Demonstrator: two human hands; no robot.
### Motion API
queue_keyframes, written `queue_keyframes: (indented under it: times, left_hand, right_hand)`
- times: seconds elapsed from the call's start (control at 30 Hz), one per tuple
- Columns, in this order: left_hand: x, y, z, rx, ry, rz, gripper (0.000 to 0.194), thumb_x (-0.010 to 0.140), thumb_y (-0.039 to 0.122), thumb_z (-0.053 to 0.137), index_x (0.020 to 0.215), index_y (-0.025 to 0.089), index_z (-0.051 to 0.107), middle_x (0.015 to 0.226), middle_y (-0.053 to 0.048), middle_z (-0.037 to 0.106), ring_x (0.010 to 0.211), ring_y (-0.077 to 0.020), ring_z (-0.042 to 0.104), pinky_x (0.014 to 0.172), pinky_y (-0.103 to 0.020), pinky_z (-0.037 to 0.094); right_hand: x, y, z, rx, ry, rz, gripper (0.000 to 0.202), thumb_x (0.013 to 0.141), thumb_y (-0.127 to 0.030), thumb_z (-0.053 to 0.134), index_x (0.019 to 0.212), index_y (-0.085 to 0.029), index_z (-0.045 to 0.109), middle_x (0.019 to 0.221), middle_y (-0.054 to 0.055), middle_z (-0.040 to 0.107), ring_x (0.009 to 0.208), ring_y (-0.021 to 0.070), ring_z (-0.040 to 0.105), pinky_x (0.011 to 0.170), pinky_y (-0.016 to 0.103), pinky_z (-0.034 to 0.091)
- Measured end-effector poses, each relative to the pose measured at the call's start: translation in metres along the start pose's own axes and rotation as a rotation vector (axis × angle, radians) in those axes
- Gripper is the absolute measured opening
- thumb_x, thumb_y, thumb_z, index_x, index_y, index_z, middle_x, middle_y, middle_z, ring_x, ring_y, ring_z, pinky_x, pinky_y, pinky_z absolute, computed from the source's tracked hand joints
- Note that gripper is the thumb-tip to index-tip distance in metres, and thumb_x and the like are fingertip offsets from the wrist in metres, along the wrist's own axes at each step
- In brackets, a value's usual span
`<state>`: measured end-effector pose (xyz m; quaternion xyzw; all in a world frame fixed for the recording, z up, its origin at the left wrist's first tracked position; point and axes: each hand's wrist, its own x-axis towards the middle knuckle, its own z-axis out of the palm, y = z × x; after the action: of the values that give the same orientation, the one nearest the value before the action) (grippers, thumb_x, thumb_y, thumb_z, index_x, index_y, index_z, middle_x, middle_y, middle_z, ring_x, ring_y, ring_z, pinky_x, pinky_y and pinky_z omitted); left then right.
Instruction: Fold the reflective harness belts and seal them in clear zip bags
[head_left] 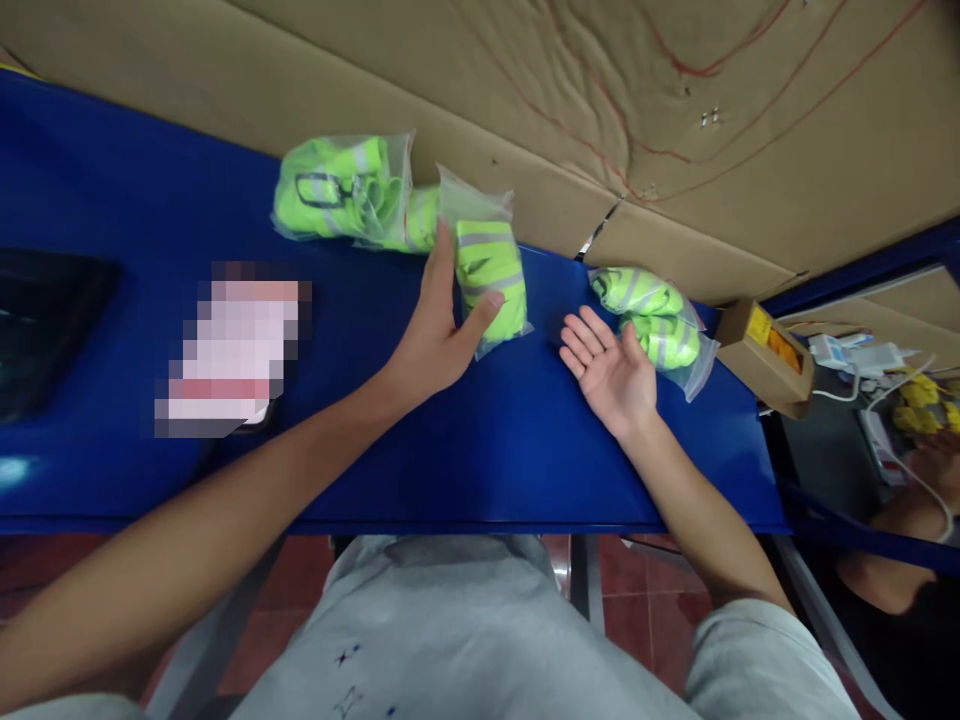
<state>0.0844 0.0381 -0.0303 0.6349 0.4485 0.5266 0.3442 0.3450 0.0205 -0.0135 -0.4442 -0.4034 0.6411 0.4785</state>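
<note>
My left hand (431,335) stands on edge against the left side of a clear plastic bag (491,275) with folded neon-yellow reflective fabric inside. Its fingers reach straight along the bag's edge, and the thumb, spread apart, lies over the front of the bag; whether it presses down is unclear. To the right, my right hand (611,375) is open, palm up, with nothing in it. It is nearest to two similar bags, an upper one (637,290) and a lower one (664,342). More neon bags, a large one (337,190) and a partly hidden one (420,220), lie at the back.
The blue table (480,450) meets a cardboard-covered wall (510,140). At left lie a phone-like device with a blurred-out screen (240,345) and a dark object (45,320). Right of the bags are an open cardboard box (765,360), white cables and another person's arm (907,510).
</note>
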Motion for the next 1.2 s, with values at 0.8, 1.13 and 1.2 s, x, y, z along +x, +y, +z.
queue_keyframes:
  times: [0.8,1.13,1.2]
  left_hand:
    - [-0.033,0.048,-0.009,1.330,-0.326,0.559,0.053,0.111,0.040,0.039,0.157,0.014,0.049,0.157,-0.023,0.052,0.147,-0.0386,0.049,0.125,-0.059,0.035]
    - [-0.055,0.038,-0.043,1.433,-0.475,0.628,0.055,0.110,0.048,0.041,0.150,0.015,0.057,0.145,-0.020,0.063,0.135,-0.0360,0.061,0.116,-0.054,0.045]
    - [-0.048,0.037,-0.049,1.414,-0.523,0.675,0.055,0.109,0.049,0.043,0.148,0.013,0.059,0.142,-0.021,0.065,0.132,-0.0364,0.063,0.114,-0.054,0.046]
  right_hand:
    - [-0.030,0.022,0.017,-1.220,-0.475,-0.725,0.044,0.105,-0.046,0.059,0.141,-0.022,0.066,0.159,0.015,0.054,0.144,0.0313,0.057,0.119,0.053,0.046]
    - [0.023,0.022,0.037,-1.701,-0.185,-1.056,0.035,0.110,-0.035,0.046,0.112,-0.015,0.075,0.126,0.015,0.070,0.103,0.0245,0.070,0.093,0.039,0.048]
    - [0.045,0.016,0.043,-1.686,-0.122,-1.059,0.039,0.110,-0.030,0.042,0.099,-0.013,0.075,0.108,0.016,0.072,0.089,0.0223,0.068,0.085,0.037,0.045]
